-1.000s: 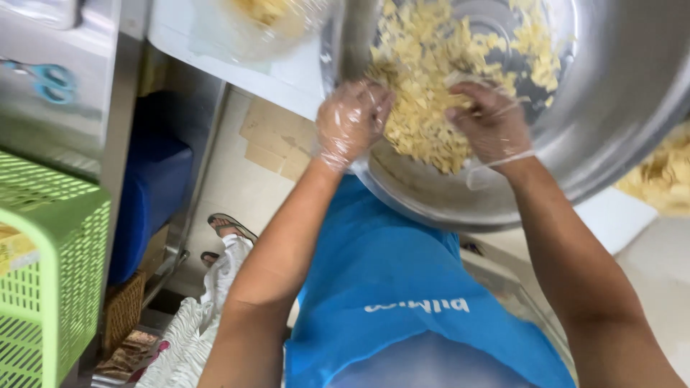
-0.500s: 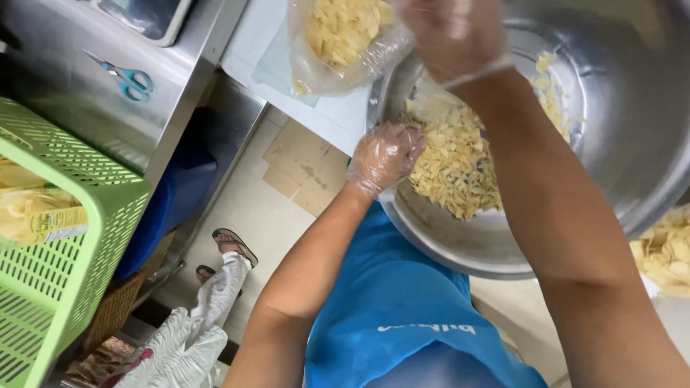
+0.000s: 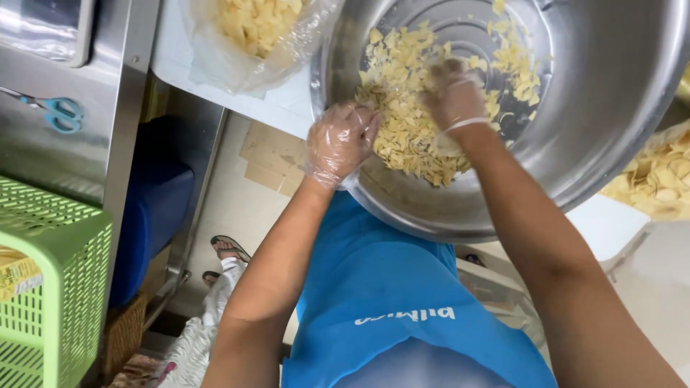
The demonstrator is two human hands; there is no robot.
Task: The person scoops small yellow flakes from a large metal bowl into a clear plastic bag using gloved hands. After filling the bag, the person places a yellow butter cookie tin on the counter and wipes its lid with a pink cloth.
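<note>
A large steel bowl (image 3: 611,144) holds a pile of pale yellow chips (image 3: 402,136). Both of my hands wear thin clear plastic gloves. My left hand (image 3: 338,140) sits at the bowl's near left rim, fingers curled over the rim and touching the edge of the pile. My right hand (image 3: 453,93) is down in the middle of the chips, slightly blurred, with its fingers curled into the pile.
A clear plastic bag of chips (image 3: 251,32) lies on the white counter (image 3: 287,100) left of the bowl. More chips (image 3: 658,179) lie at the right edge. Blue-handled scissors (image 3: 57,111) hang on a steel cabinet. A green basket (image 3: 54,280) stands lower left.
My right hand, raised above the bowl half a second ago, has come back down into the chips. My left hand has stayed at the bowl's rim.
</note>
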